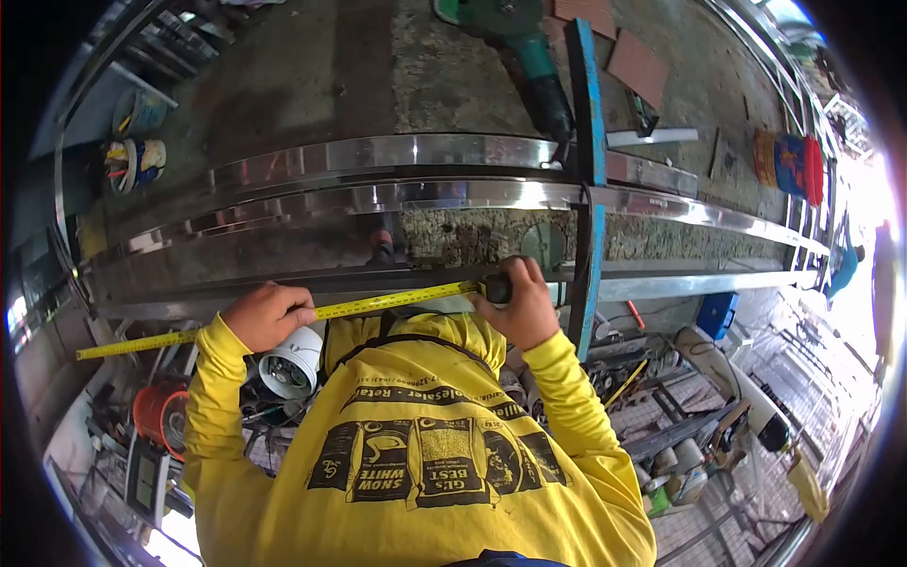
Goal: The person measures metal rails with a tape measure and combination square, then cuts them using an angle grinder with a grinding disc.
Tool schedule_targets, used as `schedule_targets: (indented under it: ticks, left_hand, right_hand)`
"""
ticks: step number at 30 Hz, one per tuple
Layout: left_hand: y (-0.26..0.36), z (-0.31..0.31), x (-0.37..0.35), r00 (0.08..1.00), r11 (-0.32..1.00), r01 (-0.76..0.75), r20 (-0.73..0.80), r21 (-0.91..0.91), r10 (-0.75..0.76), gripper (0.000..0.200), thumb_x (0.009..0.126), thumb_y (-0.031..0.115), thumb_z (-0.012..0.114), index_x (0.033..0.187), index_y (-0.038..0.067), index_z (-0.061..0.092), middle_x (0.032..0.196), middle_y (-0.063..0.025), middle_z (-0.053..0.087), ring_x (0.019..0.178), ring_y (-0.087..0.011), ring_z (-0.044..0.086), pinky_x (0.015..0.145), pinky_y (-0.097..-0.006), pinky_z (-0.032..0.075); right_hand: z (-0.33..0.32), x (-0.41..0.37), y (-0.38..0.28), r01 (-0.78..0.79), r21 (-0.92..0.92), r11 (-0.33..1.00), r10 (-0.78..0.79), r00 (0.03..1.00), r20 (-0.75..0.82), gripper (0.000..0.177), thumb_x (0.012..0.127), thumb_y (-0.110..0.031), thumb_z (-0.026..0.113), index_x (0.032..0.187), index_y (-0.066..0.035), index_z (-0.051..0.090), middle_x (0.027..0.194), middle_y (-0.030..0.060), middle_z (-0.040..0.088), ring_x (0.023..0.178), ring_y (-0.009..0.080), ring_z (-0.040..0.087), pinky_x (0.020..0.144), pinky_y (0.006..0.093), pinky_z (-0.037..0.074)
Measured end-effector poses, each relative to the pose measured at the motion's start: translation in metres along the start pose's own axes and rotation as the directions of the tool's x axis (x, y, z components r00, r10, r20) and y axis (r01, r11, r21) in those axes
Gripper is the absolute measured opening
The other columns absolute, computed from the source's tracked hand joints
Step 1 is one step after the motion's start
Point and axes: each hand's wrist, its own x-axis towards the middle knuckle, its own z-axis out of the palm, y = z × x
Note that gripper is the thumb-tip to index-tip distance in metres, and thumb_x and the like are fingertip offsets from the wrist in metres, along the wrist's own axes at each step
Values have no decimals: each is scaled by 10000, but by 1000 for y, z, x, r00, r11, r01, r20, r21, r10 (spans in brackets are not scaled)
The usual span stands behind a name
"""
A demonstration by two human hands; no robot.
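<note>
My right hand [521,304] is wrapped around the dark case of a tape measure [493,286]. From the case, the yellow blade [392,300] runs out to the left, slanting slightly down. My left hand [268,317] pinches the blade partway along, and its free end sticks out well past that hand at the far left. Just beyond both hands lies a long metal bar [680,282]. Two shiny metal tubes [378,197] run roughly parallel to it farther away. A blue-painted upright bar [588,113] crosses them to the right of my right hand.
A green angle grinder [534,61] rests at the top beside reddish tiles [638,68]. Buckets stand left [151,159] and right, one red and blue [792,165]. Below the bars are a white bucket [291,364], an orange reel [161,416], a blue case [718,315] and clutter.
</note>
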Motion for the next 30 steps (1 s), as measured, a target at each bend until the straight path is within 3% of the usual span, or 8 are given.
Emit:
schedule_targets:
  ticks: [2,6,10,15,21,27,30]
  left_hand:
    - [-7,6,1,999,998,54,-6,18,-54,239,940,232,693,939,-7,698,791,-162,710,734,-322,702,699,-417,522]
    - [-19,-7,2,993,995,97,61,-6,-96,235,940,208,698,862,-13,701,654,-80,654,621,-161,636,623,-353,491]
    - [-25,-12,7,992,996,85,89,31,-88,230,943,219,691,882,-1,720,673,-54,671,620,-140,631,619,-329,496]
    - [-38,-26,1,961,980,201,196,-9,-195,281,974,279,675,894,14,723,703,-43,683,647,-128,641,635,-310,516]
    - [-41,-18,12,936,973,203,315,-108,-160,316,1039,296,584,921,21,686,714,-20,640,645,-108,594,626,-293,494]
    - [-5,9,51,940,988,69,340,-140,-18,323,1049,302,557,882,44,657,704,-10,616,637,-87,570,599,-283,463]
    - [31,40,96,957,998,-63,283,-17,65,341,1051,318,549,900,32,657,705,-81,629,651,-199,613,656,-355,500]
  right_hand:
    - [16,-4,13,-9,-59,998,5,998,-66,449,731,-231,818,1025,-15,557,980,196,564,890,432,606,756,506,532]
    - [15,-5,29,-30,-132,991,16,994,-106,480,747,-309,820,1027,-29,548,989,194,558,885,428,621,748,494,553]
    - [16,0,31,-11,-218,976,-8,996,-89,538,748,-396,854,1018,-36,559,992,193,573,904,436,649,745,499,569]
    - [-2,12,42,33,-158,987,-81,948,-309,447,719,-334,858,912,-35,588,855,173,612,760,406,659,645,472,554]
    - [-9,17,51,115,-150,982,-150,955,-256,403,766,-303,824,896,-20,567,827,181,586,706,407,642,597,468,541]
    - [3,19,32,207,-79,975,-218,959,-179,477,782,-404,822,921,-24,567,877,193,599,762,426,654,668,485,562]
    - [16,21,23,112,-11,994,-112,984,-136,497,775,-380,835,962,-14,557,887,192,574,781,424,631,685,482,538]
